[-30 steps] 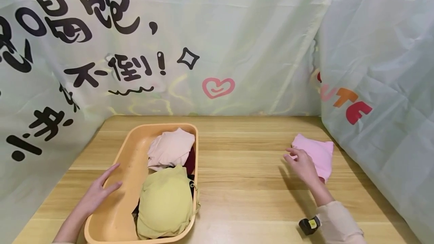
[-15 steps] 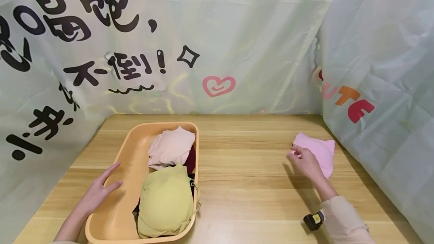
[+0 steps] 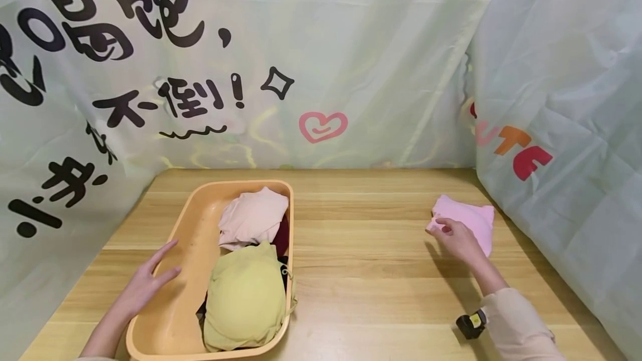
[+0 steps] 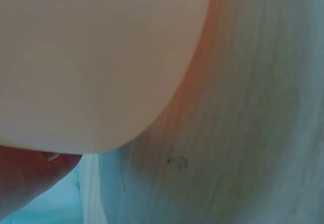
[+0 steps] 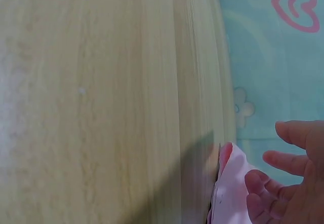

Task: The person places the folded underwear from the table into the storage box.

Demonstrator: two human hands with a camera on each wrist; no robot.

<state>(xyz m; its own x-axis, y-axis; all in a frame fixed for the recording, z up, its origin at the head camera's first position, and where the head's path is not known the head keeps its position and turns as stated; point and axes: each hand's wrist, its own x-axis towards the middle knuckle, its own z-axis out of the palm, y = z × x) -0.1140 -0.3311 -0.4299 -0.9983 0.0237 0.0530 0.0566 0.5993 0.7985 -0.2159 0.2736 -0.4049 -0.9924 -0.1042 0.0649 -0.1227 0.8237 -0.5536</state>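
My left hand (image 3: 142, 288) lies across the left rim of an orange plastic bin (image 3: 185, 227), fingers and thumb spread. In the left wrist view, part of that hand (image 4: 30, 178) shows below the bin's pale wall (image 4: 101, 67). At the table's right, my right hand (image 3: 456, 241) is over the near left part of a folded pink cloth (image 3: 476, 219). The right wrist view has its fingers apart and slightly bent, right beside the pink cloth (image 5: 230, 188). Inside the bin are a yellow-green garment (image 3: 246, 299) with thin straps and a pale pink folded cloth (image 3: 256, 216).
Dark red cloth (image 3: 283, 238) and black cloth peek out along the bin's right side. A black device (image 3: 471, 325) sits at the right wrist by the sleeve. Printed curtains (image 3: 381, 71) hang behind and beside the wooden table (image 3: 361, 272).
My right hand has moved slightly right and over the pink cloth's left edge, its fingers drawing closer together. The left hand and the bin have stayed in place.
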